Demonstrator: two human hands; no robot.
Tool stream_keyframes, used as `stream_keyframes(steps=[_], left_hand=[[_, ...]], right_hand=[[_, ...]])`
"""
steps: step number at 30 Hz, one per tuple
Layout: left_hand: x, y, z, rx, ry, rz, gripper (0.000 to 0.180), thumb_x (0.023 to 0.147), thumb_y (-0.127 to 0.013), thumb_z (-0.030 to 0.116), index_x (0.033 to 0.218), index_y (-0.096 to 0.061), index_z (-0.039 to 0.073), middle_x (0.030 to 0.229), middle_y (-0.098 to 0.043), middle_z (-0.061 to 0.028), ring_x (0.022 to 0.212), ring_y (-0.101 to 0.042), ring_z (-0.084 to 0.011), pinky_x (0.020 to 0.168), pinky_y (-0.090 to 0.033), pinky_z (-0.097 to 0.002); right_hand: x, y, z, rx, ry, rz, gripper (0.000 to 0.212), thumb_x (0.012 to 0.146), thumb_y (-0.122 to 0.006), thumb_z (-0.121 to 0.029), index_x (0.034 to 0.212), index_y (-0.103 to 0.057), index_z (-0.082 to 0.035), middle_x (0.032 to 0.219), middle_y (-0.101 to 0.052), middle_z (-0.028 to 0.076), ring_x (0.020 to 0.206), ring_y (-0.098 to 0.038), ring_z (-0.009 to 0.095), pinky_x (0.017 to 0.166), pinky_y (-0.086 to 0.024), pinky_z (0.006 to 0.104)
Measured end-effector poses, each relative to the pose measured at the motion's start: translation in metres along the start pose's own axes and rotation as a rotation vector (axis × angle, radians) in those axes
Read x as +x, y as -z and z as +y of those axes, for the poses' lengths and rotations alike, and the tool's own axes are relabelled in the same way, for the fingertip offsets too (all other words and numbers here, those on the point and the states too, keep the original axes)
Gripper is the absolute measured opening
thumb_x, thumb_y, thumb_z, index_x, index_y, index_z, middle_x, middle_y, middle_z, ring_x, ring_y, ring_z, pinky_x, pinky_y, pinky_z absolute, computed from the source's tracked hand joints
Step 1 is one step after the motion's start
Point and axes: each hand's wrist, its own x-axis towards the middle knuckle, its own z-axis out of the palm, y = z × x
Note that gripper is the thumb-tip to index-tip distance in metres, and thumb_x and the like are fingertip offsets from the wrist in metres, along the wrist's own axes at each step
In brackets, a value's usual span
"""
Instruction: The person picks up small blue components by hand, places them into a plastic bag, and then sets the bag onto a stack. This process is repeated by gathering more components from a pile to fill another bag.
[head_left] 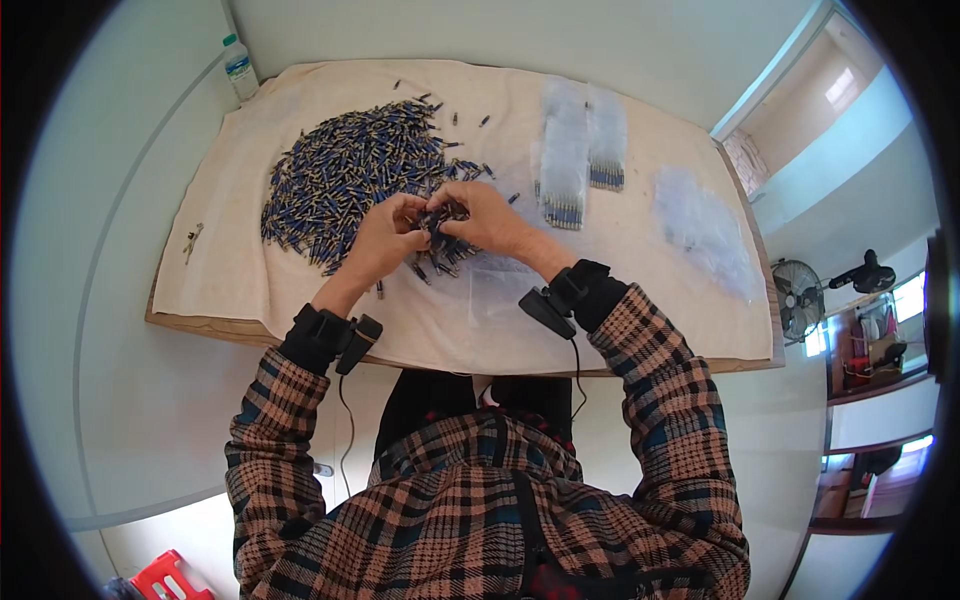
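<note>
A big heap of small blue-and-gold cylindrical pieces [345,170] spreads over the left half of the table. At its lower right edge my two hands meet. My left hand [385,238] has its fingers curled in around some of these pieces, and my right hand [487,220] pinches at the same cluster from the other side. Exactly how many each hand holds is hidden by the fingers. Just below the hands lie several loose pieces [440,265]. A flat clear plastic bag [500,295] rests on the cloth near my right wrist.
Two clear bags [562,150] partly filled with pieces lie at the back right. A stack of clear bags [705,232] is farther right. Small metal bits [192,240] sit at the left. A bottle [239,68] stands in the back left corner; a cream cloth [640,320] covers the table.
</note>
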Motion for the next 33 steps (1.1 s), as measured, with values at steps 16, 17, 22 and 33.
stream_keyframes(steps=[16,17,22,33], left_hand=[[-0.016,-0.001,0.001,0.823,-0.413,0.095,0.032,0.071,-0.076,0.012,0.098,-0.062,0.002,0.090,-0.060,-0.0118,0.079,-0.059,-0.0264,0.069,-0.047,-0.0331],[-0.015,-0.005,0.002,0.887,-0.301,0.084,0.035,0.069,-0.077,0.015,0.098,-0.062,0.003,0.090,-0.059,-0.0118,0.078,-0.058,-0.0266,0.068,-0.047,-0.0335],[-0.003,-0.021,-0.002,0.956,-0.224,0.070,0.039,0.066,-0.081,0.024,0.092,-0.063,0.002,0.086,-0.060,-0.0117,0.075,-0.057,-0.0263,0.065,-0.046,-0.0343],[-0.001,-0.012,-0.017,0.618,-0.162,0.061,0.020,0.070,-0.075,0.009,0.080,-0.062,-0.002,0.067,-0.060,-0.0093,0.059,-0.055,-0.0172,0.057,-0.045,-0.0295]], right_hand=[[-0.031,0.017,0.002,-0.323,-0.172,0.038,0.033,0.072,-0.073,-0.010,0.102,-0.064,0.001,0.094,-0.066,0.016,0.086,-0.065,0.027,0.076,-0.051,0.0337],[-0.030,0.013,0.001,-0.411,-0.150,0.030,0.036,0.070,-0.075,-0.014,0.101,-0.065,0.000,0.091,-0.067,0.016,0.084,-0.065,0.029,0.075,-0.051,0.0346],[-0.028,-0.002,0.008,-0.521,-0.021,0.025,0.041,0.065,-0.078,-0.018,0.101,-0.065,-0.001,0.085,-0.066,0.016,0.079,-0.063,0.034,0.073,-0.051,0.0373],[-0.029,-0.009,-0.008,-0.140,-0.154,0.055,0.033,0.065,-0.073,-0.010,0.095,-0.063,-0.001,0.083,-0.064,0.015,0.077,-0.062,0.029,0.070,-0.050,0.0362]])
